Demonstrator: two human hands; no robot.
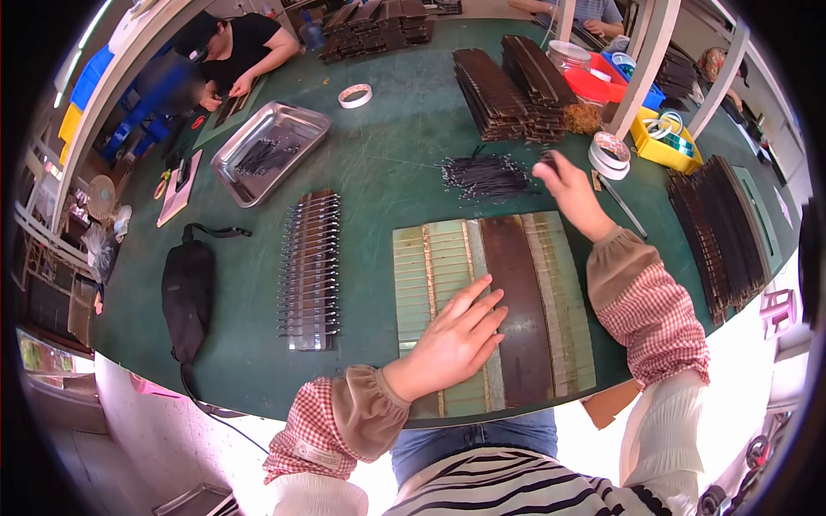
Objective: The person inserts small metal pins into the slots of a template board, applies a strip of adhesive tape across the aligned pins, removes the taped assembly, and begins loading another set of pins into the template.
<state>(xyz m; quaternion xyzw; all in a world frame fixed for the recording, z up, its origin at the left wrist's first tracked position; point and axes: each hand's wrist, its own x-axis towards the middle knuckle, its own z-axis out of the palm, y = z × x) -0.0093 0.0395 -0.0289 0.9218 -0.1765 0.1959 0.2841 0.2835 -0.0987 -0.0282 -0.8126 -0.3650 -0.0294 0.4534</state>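
Note:
My left hand lies with its fingers spread on a green board that has a dark brown strip down its middle. Farther right and up, my right hand is closed in a pinch beside a pile of thin black wire pieces; what its fingertips hold is too small to make out. Left of the board is a brown strip with many wire pieces laid across it. A metal tray with more black pieces stands at the upper left.
Stacks of dark strips stand at the back and right. Tape rolls, a yellow bin and a metal rod are near my right hand. A black pouch lies left. Other people sit across the green table.

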